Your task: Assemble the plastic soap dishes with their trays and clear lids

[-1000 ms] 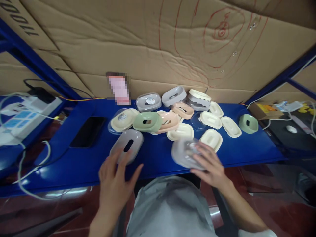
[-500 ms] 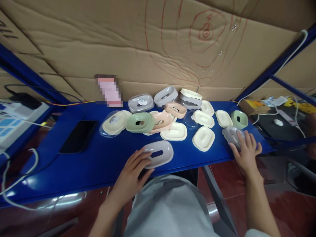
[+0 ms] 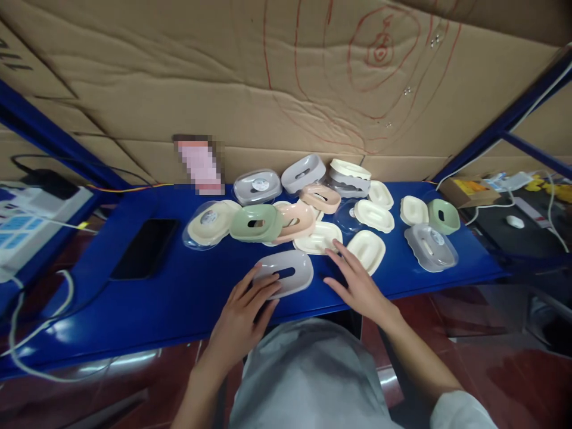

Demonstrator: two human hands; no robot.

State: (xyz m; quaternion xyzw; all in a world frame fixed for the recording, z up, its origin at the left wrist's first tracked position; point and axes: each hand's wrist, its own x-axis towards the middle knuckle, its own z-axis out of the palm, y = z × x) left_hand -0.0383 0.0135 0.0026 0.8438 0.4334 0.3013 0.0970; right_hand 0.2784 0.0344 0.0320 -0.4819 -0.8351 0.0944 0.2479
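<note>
My left hand (image 3: pixel 245 310) rests its stretched fingers over the left end of a grey oval plastic tray (image 3: pixel 300 269) with a dark slot. Its thumb lies near the tray's front edge, apart from the fingers. To the right of that tray hovers my right hand (image 3: pixel 355 280), holding nothing, its fingers apart. Close to its fingertips are a cream oval lid (image 3: pixel 313 239) and a second cream lid (image 3: pixel 367 250). A green slotted box (image 3: pixel 255 224) overlaps a peach tray (image 3: pixel 297 221) behind the grey tray. At the right lies a grey piece under a clear cover (image 3: pixel 431 247).
A green box (image 3: pixel 444 215) stands at the right end of the blue table (image 3: pixel 187 310). Grey boxes (image 3: pixel 304 173) line the cardboard wall (image 3: pixel 156 89). On the left lie a black phone (image 3: pixel 145 249) and white cables (image 3: pixel 67 292).
My right hand has let go of the clear-covered grey piece at the right and moved left toward the grey tray. My left hand stays at the tray, its fingers slightly further over it.
</note>
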